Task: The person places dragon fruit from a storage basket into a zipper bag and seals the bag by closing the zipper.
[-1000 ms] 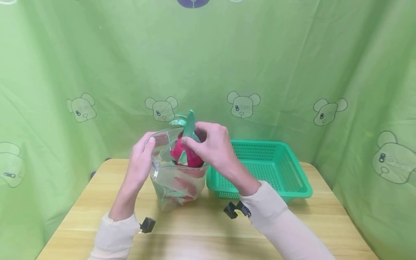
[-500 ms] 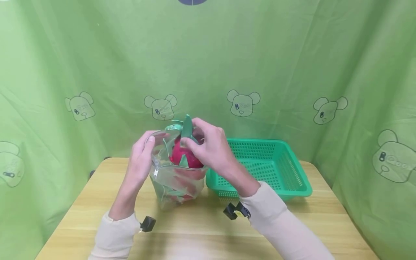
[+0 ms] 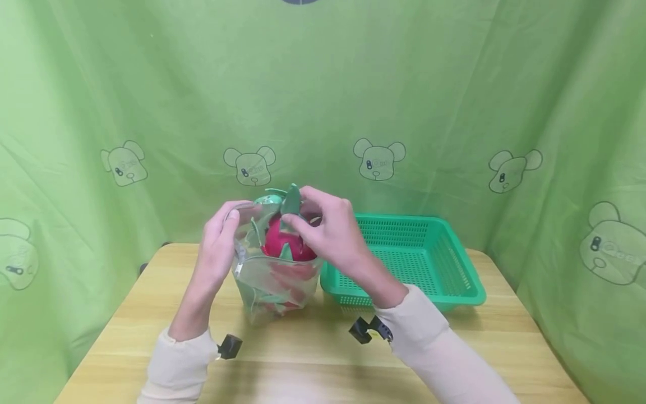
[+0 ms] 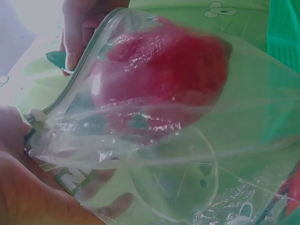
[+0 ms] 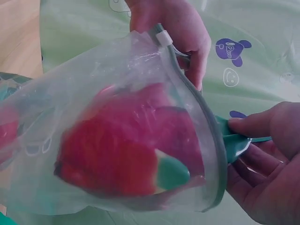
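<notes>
A red dragon fruit (image 3: 275, 238) with green leaf tips sits partly down in the mouth of a clear zip bag (image 3: 257, 286). My left hand (image 3: 216, 241) grips the bag's rim at the left, thumb on the near side, and keeps the mouth spread. With thumb and fingers, my right hand (image 3: 333, 230) pinches a green leaf (image 3: 291, 202) at the fruit's top. Through the plastic in the right wrist view, most of the fruit's body (image 5: 112, 154) lies inside the bag, and its leaves stick out past the rim. A white slider (image 5: 164, 38) sits on the zip.
Right of the bag, a green perforated basket (image 3: 476, 297) stands on the wooden table (image 3: 303, 365). Another red shape (image 5: 7, 136) shows low in the bag. Behind the table hangs a green curtain (image 3: 323, 90) printed with bear heads.
The dragon fruit and the right hand pinching it have sunk a little into the bag, and its leaves stand lower. The left hand stays on the rim.
</notes>
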Demonstrator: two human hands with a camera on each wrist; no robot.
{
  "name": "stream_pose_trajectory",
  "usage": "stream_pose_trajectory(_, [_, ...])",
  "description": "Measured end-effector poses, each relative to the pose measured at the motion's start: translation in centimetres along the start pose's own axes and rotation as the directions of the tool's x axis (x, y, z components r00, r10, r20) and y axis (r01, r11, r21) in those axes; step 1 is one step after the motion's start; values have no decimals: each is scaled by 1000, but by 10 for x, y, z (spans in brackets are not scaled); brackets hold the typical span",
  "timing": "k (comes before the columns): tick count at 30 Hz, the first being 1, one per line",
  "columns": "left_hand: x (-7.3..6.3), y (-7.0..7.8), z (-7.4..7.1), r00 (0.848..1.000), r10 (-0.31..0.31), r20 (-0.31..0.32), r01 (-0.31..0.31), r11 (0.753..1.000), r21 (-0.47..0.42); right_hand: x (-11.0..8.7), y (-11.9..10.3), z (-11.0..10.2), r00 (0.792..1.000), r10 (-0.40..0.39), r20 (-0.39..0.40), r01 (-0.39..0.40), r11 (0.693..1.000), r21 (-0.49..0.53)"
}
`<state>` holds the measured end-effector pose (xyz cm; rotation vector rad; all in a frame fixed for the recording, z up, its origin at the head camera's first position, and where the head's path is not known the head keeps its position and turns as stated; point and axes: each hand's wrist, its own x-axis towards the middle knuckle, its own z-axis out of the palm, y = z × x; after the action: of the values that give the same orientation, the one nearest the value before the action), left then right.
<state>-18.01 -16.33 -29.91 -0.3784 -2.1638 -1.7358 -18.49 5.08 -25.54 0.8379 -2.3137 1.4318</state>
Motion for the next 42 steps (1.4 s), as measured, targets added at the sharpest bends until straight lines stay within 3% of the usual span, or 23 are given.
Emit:
stream_pose_trajectory(3, [1,1,0,1000,1,-5,-1,1000,4,-1,-2,-2,1000,-3,7,2,1000,23])
stream_pose_trajectory(10, [2,2,0,1000,-3,-7,3,999,33,0,-4,-1,992,-49,120,52,998,-23])
stream_pose_trajectory(21, [2,-1,2,998,53,26,-54,998,38,2,-3,7,943,-194,271,227,969,-98])
stream_pose_trajectory(24, [1,-1,2,998,52,26,-53,998,24,2,-2,9,943,-214,255,244,965,-92])
stream_pose_trajectory(28, [0,-1,1,999,33,28,-33,999,7,2,-1,8,959,-187,211,208,975,-80])
stream_pose_trajectory(35, [-1,0,1,1000,15,10,-15,1000,16,4,-5,4,974,-157,165,195,948,-251])
stream_pose_trajectory(42, [-2,0,1,1000,0,14,0,1000,4,2,-6,3,995,-80,57,92,966,-242])
